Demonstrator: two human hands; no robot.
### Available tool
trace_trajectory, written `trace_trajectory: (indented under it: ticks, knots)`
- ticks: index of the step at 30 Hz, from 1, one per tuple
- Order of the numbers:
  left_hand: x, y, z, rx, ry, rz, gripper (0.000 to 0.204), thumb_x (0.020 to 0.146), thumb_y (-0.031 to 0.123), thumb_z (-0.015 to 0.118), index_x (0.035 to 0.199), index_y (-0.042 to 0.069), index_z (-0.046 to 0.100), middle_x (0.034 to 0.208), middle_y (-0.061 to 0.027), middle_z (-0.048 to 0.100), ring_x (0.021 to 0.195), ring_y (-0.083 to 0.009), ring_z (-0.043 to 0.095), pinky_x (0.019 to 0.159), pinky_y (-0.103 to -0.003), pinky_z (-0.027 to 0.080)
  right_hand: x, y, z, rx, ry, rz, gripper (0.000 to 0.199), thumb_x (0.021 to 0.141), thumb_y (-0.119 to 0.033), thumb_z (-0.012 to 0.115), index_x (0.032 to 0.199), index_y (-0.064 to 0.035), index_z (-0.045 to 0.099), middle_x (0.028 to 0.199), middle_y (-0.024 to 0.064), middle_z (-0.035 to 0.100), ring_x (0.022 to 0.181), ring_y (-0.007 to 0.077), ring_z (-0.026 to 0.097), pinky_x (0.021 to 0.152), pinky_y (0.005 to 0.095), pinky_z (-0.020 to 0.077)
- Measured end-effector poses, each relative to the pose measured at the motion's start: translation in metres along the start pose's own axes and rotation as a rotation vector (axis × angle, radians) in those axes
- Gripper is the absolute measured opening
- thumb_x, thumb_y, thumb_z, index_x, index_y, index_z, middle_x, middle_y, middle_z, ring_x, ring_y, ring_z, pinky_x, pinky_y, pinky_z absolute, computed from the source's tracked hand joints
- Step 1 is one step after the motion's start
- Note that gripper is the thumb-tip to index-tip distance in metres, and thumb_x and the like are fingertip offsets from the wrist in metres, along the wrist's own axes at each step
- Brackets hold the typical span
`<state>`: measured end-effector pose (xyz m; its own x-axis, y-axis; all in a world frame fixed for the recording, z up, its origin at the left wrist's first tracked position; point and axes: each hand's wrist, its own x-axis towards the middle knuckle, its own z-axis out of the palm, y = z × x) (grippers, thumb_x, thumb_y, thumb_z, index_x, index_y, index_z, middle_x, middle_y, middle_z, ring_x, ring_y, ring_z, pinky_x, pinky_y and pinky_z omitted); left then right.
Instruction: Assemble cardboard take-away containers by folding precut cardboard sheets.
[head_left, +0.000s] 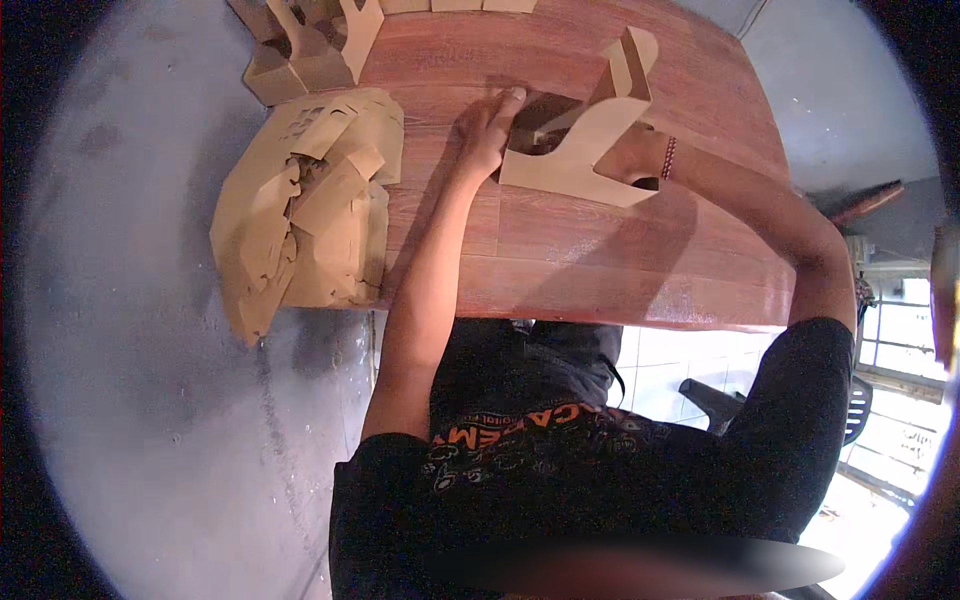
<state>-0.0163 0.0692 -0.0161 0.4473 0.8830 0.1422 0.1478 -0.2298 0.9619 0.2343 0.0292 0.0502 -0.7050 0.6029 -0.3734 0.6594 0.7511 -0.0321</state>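
A brown cardboard carrier (575, 160) with curved sides and a tall raised part stands on the reddish wooden table (560, 250). My left hand (490, 142) is closed on its left end, the thumb up along the edge. At the right end, my right hand (632, 155), with a beaded bracelet at the wrist, reaches into or behind the carrier. The fingers of this hand are hidden by the cardboard, so their grip does not show.
A pile of flat cardboard blanks (310, 215) overhangs the table's left edge. Folded carriers (315, 60) stand at the far left, with more cardboard pieces (455, 4) along the far edge. A grey wall (130, 260) is on the left; a barred window (900, 330) is at right.
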Motion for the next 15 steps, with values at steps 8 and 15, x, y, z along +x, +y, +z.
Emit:
trace_trajectory:
  ticks: [8, 15]
  knots:
    - [-0.004, -0.019, 0.004, 0.181, 0.176, 0.268, 0.034, 0.096, 0.029, 0.051, 0.119, 0.007, 0.063, 0.114, -0.0177, 0.066, 0.105, -0.0401, 0.061, 0.092, -0.043, 0.045, 0.003, -0.041, -0.044, 0.423, -0.085, 0.176, 0.04, 0.095, -0.025, 0.056, 0.126, 0.0002, 0.058, 0.127, 0.0223, 0.062, 0.114, 0.0329, 0.059, 0.097, 0.0453, 0.0466]
    - [-0.011, -0.016, 0.008, 0.559, 0.132, 0.237, 0.034, 0.089, 0.012, 0.056, 0.123, 0.007, 0.061, 0.118, -0.0163, 0.066, 0.11, -0.0349, 0.063, 0.092, -0.041, 0.051, -0.037, -0.048, -0.055, 0.441, 0.063, 0.11, 0.032, 0.092, -0.017, 0.057, 0.118, -0.0008, 0.063, 0.112, 0.0216, 0.068, 0.101, 0.0361, 0.065, 0.092, 0.0406, 0.0504]
